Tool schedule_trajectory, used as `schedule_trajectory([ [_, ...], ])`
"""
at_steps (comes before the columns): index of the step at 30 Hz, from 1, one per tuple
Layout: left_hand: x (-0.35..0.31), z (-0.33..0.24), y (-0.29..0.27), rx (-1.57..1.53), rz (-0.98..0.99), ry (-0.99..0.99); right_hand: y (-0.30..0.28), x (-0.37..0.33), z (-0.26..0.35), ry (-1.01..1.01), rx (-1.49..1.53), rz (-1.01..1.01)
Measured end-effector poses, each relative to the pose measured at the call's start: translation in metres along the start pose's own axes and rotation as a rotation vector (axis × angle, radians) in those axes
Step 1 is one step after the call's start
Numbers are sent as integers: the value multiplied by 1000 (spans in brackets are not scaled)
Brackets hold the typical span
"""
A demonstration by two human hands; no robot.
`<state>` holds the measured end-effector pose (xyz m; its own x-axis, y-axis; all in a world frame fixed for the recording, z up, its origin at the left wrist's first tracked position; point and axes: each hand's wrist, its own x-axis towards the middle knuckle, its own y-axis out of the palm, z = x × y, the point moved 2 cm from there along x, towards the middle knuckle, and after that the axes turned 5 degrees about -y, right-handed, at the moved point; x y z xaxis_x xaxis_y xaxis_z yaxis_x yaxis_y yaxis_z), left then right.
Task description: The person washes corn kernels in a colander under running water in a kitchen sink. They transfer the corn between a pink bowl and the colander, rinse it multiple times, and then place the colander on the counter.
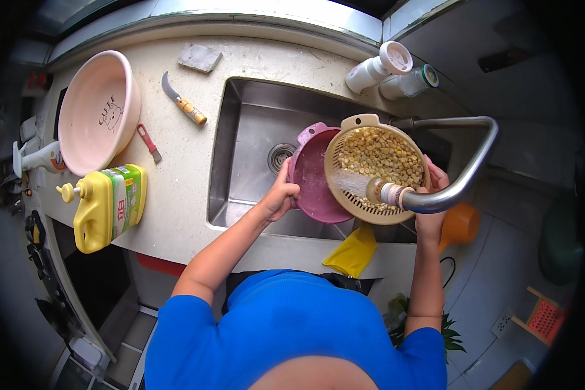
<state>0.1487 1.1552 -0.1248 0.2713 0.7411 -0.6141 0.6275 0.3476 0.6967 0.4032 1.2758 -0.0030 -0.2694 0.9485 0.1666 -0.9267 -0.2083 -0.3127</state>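
Observation:
Over the right part of the sink, a beige colander (333,149) holds a heap of pale yellow, corn-like kernels (383,153). Water runs from the faucet (481,156) onto the colander's left part. My right hand (431,211) grips the colander's right side, partly hidden behind the faucet's spout. A purple basin (313,172) sits to the left, partly under the colander. Its left rim is held by my left hand (283,195), fingers closed around the edge.
The steel sink (247,130) has a drain (280,157) on its left. Around it stand a yellow detergent jug (107,205), a pink basin (101,114), a hooked knife (183,101), a red-handled brush (148,141) and two white containers (370,71). A yellow cloth-like piece (354,250) hangs at the front edge.

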Motion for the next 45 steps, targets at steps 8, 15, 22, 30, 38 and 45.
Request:
schedule_trajectory([
  [8, 3, -4, -3, -28, 44, 67, 49, 31, -9, 39, -95, 240],
  [15, 2, -5, -22, -106, 32, 67, 9, 30, -17, 9, -69, -75],
  [22, 2, -8, -26, -124, -22, 65, -76, 22, -118, 117, -803, 26],
  [30, -7, -6, -41, -139, -53, 121, -21, 72, -97, 263, -1175, 242],
  [38, -45, 2, -40, -138, -77, 157, -1, 16, -88, 95, -941, 89],
  [45, -127, 13, -51, -287, -203, 269, 49, -28, -39, 36, -753, 528],
])
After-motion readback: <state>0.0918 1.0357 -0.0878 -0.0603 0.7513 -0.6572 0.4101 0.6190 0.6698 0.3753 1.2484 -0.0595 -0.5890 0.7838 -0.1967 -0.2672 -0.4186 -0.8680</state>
